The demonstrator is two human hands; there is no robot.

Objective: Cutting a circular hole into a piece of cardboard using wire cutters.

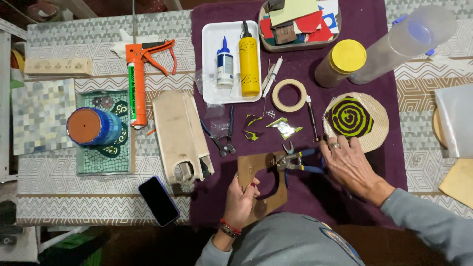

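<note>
**On the purple cloth: hands, cutout and pliers**

On the purple cloth (367, 29) running down the middle of the patterned table (93, 197), the items lay as follows, each placed relative to that cloth.

- Left hand (242, 197): at the cloth's near edge, fingers curled shut around the lower arm of a brown cardboard cutout (253, 170), thumb on top. Red and dark bead bracelets (229, 228) sat at the wrist.
- Right hand (351, 165): on the cloth's near right part, fingers spread and laid flat, a ring on one finger. Its fingertips touched the blue handles of the pliers (295, 160); whether it gripped them could not be told.
- Pliers: on the cloth, jaw end lying over the cutout's upper edge.
- Spiral disc (355, 120): a round board bearing a black-and-green spiral, at the cloth's right side, just beyond the right hand's fingertips.
- Glass shards (285, 127): black and green pieces, mid-cloth.
- Tape roll (289, 95): beyond the shards.
- White tray (213, 64): at the cloth's far left, holding a glue bottle (225, 64) and a yellow bottle (249, 61).
- Caulking gun (138, 81): orange, off the cloth to its left.
- Phone (158, 200): off the cloth's near left corner.
</note>
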